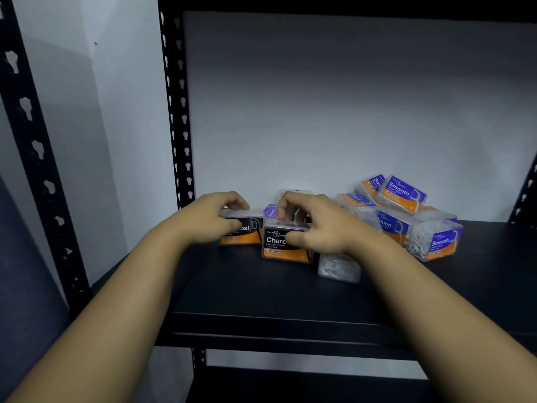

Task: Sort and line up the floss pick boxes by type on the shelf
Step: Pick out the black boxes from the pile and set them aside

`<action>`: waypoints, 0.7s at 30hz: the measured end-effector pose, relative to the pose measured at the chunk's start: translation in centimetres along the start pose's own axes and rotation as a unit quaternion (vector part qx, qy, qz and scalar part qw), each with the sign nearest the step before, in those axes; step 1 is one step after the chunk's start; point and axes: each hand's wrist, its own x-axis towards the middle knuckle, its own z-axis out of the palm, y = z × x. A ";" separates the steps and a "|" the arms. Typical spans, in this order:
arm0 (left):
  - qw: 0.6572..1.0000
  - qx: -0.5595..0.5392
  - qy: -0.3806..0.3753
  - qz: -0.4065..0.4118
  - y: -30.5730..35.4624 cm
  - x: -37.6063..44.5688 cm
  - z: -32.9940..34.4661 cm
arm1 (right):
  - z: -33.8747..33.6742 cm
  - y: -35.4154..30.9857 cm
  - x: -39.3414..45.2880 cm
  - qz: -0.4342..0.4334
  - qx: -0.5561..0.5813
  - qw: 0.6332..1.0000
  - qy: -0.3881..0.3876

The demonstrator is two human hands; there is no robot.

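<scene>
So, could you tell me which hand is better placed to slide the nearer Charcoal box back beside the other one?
The right hand: it already grips the nearer Charcoal box, thumb on its front. The left hand is occupied holding the other Charcoal box.

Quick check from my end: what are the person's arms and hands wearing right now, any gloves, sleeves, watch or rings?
Nothing shows on either one. The left hand and right hand are bare, with no gloves and no rings on the fingers that show. Both forearms are uncovered all the way to the frame's lower edge: no sleeve, cuff, watch or wristband in view.
</scene>
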 end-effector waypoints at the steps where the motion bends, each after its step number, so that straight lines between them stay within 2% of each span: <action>1: 1.000 0.003 -0.007 0.002 0.2 0.0 0.0 | 0.0 0.0 0.0 -0.003 -0.009 1.000 -0.011; 8: 0.994 0.102 -0.041 0.020 2.1 -0.4 -0.7 | 0.8 0.1 -0.1 -0.016 -0.093 0.994 -0.057; 21: 0.972 0.180 -0.154 -0.002 1.9 -5.6 -5.7 | 1.6 -1.3 -0.3 -0.038 -0.111 0.992 -0.053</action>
